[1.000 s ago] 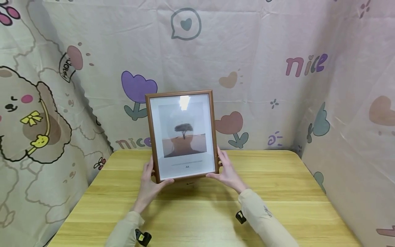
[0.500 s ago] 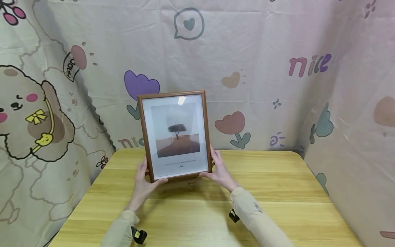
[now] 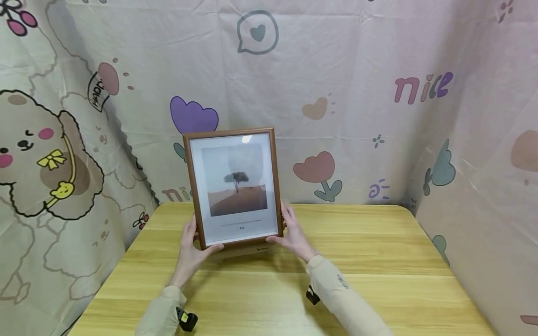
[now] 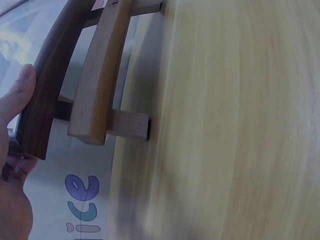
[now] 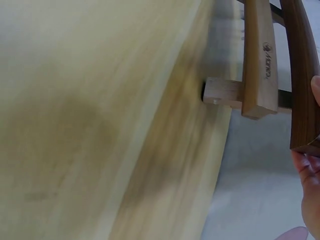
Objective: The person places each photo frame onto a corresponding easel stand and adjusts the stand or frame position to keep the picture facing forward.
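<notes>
In the head view, a brown picture frame point(image 3: 237, 186) with a tree print behind its clear front stands nearly upright, tilted slightly. My left hand point(image 3: 191, 254) grips its lower left corner, thumb over the front bottom edge. At the lower right corner my right hand point(image 3: 295, 238) holds it the same way. Behind and below it is a light wooden stand point(image 3: 245, 253), mostly hidden by the frame. Both wrist views show the stand's ledge point(image 4: 95, 90) and short feet on the table, with a gap between the ledge point(image 5: 260, 70) and the frame's bottom edge.
The wood-grain table point(image 3: 357, 280) has rounded back corners. A printed cloth point(image 3: 357, 56) hangs behind it and along both sides. A small black wrist camera point(image 3: 187, 320) is strapped to the left sleeve, another wrist camera point(image 3: 312, 295) to the right.
Both hands have carried the picture frame leftward, then slightly down. The glare on its front has shrunk. Both hands keep their hold, and the head view has shifted a little.
</notes>
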Demonstrator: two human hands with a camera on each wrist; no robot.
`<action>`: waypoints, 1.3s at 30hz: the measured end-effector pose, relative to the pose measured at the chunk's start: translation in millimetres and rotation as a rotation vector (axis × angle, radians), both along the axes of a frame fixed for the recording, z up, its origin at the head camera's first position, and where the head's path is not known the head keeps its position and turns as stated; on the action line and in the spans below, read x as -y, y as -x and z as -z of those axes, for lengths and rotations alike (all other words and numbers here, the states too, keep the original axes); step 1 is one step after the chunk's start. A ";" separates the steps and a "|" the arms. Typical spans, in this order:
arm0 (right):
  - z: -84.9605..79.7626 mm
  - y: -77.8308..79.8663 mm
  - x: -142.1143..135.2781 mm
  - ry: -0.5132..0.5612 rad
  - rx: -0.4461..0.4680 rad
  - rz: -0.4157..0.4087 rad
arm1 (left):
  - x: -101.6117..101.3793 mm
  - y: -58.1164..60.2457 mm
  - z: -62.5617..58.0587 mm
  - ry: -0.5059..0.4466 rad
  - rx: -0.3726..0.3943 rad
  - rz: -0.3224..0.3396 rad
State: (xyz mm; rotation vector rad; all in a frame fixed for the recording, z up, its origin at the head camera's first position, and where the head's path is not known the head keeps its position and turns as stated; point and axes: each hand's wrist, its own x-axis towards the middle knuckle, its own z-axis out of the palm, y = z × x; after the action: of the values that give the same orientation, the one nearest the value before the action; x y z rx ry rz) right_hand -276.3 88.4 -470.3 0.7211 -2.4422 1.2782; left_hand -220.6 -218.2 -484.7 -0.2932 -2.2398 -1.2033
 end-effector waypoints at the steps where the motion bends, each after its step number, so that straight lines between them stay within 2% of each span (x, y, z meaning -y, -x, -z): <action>1: 1.0 0.2 0.6 0.003 0.000 0.002 | 0.5 0.2 0.6 0.005 0.003 -0.002; 23: 14.3 0.8 6.2 0.010 -0.037 0.037 | 1.8 4.1 13.9 0.023 0.026 -0.029; 39: 21.5 0.3 7.3 0.038 -0.043 0.026 | 0.1 2.1 17.3 0.021 0.059 -0.032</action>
State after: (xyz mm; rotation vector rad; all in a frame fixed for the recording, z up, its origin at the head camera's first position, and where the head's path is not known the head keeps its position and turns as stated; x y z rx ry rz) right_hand -276.6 81.1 -491.8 0.6974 -2.3787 1.2822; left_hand -222.7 -218.3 -501.9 -0.2312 -2.3004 -1.1867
